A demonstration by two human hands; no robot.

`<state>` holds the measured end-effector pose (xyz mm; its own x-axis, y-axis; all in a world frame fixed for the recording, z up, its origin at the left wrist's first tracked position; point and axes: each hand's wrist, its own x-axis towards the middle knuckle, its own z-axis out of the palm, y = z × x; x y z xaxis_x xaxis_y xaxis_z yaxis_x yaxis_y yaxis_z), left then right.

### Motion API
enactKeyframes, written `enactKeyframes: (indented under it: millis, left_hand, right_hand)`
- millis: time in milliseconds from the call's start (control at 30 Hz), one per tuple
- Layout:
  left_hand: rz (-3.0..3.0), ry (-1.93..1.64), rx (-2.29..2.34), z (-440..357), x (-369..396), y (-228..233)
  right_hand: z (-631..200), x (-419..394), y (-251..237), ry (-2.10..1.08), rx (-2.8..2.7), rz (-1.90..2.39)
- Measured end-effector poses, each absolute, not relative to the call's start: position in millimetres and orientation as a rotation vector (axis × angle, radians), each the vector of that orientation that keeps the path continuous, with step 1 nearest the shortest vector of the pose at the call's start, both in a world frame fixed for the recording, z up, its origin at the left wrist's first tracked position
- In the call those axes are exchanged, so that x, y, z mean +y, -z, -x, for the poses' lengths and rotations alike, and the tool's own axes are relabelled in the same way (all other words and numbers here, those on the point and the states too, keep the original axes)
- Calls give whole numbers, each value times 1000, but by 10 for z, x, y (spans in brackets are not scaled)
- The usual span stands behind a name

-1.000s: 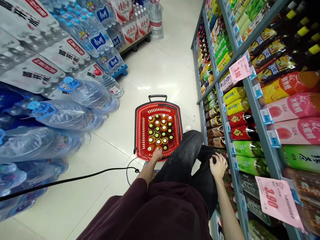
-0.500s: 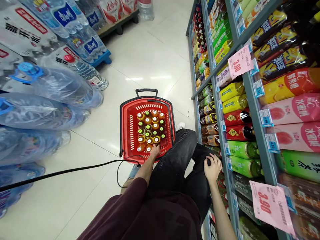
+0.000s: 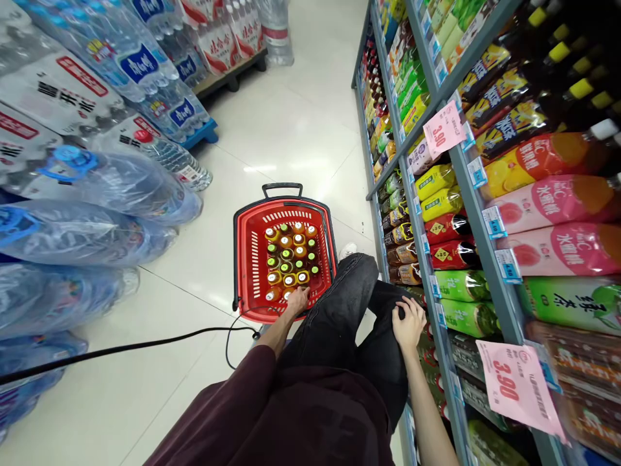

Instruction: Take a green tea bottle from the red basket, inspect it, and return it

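Down low in the aisle now: left hand (image 3: pixel 297 300) reaching into the red basket (image 3: pixel 247 259) on the floor (image 3: pixel 291 129), fingers curled over a bottle (image 3: pixel 290 294) in the near row, seemingly gripping its cap, grasp not fully visible. Bottles standing upright, packed tight, caps up for easy picking. Right hand (image 3: pixel 408 323) spread flat on the knee (image 3: pixel 388 310), holding nothing, likely bracing beside the drinks shelf (image 3: pixel 451 285).

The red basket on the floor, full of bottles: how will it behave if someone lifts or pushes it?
The red basket likely feels heavy: upright bottles fill most of it. Pushed, it would probably slide on the glossy floor. The packed bottles seem unlikely to tip.
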<state>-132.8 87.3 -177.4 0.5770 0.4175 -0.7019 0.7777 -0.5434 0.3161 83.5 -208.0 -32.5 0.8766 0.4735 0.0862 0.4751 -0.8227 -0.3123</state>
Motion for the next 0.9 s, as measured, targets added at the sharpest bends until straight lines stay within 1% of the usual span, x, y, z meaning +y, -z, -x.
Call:
enactKeyframes:
  millis: [133,267,367,567,700,767,900]
  left_hand:
    - [-2269,682,954,1341,918,1434]
    - [-2387,545,1005,1251,1011,942]
    - [-2522,345,985,1158,1048,502]
    - [-2856,-69,686,921,1088,-504]
    - [-2963,-321,522,708,1028,-1120]
    - [-2980,-457,419,599,949,-1365]
    - [-2910,-611,173,398,743,-1696]
  right_hand:
    - [-821,-2101,352,-2,-718,2693]
    - [-806,-2130,382,0,-724,2665]
    - [-796,-2160,405,-2,-731,2636]
    - [-756,-2178,379,-32,-708,2563]
    - [-677,-2075,283,-112,-578,2488]
    - [-605,-1974,216,-189,-513,2366]
    - [-426,-1711,47,-351,-472,1921]
